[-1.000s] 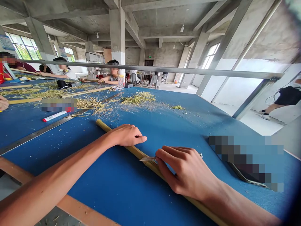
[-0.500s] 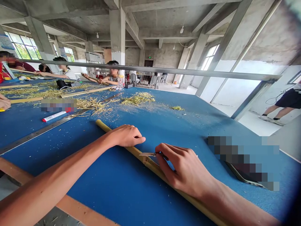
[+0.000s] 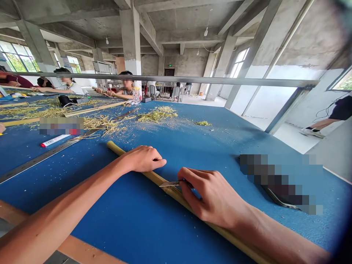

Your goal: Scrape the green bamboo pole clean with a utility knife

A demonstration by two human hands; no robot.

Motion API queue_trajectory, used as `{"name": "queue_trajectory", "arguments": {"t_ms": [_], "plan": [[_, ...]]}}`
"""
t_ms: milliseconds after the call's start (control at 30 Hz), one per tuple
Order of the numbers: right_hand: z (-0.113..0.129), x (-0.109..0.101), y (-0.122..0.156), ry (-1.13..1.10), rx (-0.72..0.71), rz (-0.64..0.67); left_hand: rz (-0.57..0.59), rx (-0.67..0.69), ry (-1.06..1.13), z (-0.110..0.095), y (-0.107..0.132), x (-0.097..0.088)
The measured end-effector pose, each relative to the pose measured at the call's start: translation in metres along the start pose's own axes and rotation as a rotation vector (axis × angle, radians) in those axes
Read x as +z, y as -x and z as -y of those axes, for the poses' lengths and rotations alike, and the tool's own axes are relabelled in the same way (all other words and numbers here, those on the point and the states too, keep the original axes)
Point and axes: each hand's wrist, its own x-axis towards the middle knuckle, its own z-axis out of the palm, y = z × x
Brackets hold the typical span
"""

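Observation:
A long bamboo pole (image 3: 155, 177) lies slantwise across the blue table, from its far cut end down to the lower right. My left hand (image 3: 144, 158) is closed over it near that end, thumb pointing right, most of the fingers hidden beneath. In my right hand (image 3: 213, 194) is a small knife (image 3: 169, 184), pinched between thumb and fingers. Its blade points left and lies over the pole at a node, seemingly touching it. The pole's near part runs under my right hand and forearm.
Plant shavings (image 3: 158, 114) lie in heaps farther back. To the left are a steel ruler (image 3: 41, 157) and a red-and-white marker (image 3: 55, 140). A blurred dark object (image 3: 275, 183) rests at right. A metal bar (image 3: 192, 79) spans the table; several people sit beyond.
The view has shifted slightly to the right. The pole seems to have turned a little under my left hand, and the blade now sits lower against the node.

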Motion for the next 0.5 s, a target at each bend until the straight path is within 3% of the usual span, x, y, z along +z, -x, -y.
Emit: {"name": "queue_trajectory", "arguments": {"t_ms": [367, 500], "plan": [[-0.001, 0.002, -0.001, -0.003, -0.019, -0.023, -0.027, 0.036, -0.022, -0.001, 0.000, 0.000], [-0.001, 0.003, -0.001, -0.010, 0.001, -0.056, -0.123, 0.081, 0.017, -0.010, 0.006, -0.008]]}}
